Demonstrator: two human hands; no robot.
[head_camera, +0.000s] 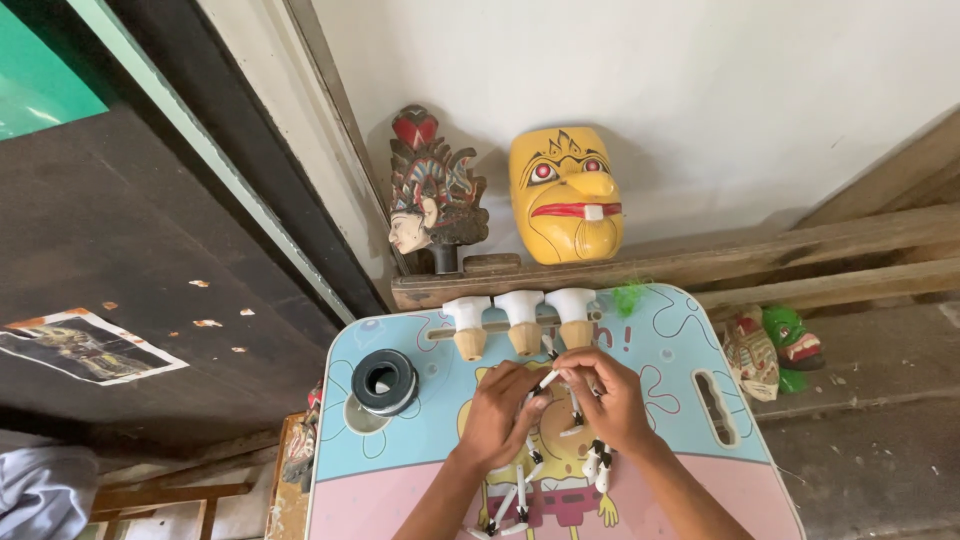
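Observation:
My left hand (503, 410) and my right hand (607, 398) meet over the middle of a small pastel cartoon-printed table (400, 470). Together they pinch a thin white stick-like piece (547, 380) at their fingertips. Below my hands lie several white jointed puppet arms with dark bands (520, 495), and more (597, 462) under my right wrist. Just beyond the fingertips, three unpainted wooden puppet heads with white tops (524, 322) sit in a row on a rod.
A black roll of tape (385, 381) sits on the table's left side. A yellow carved mask (565, 195) and a painted puppet head (430, 195) lean at the wall. Green and pale masks (775, 350) lie on the floor at right. Wooden planks (800, 255) run behind the table.

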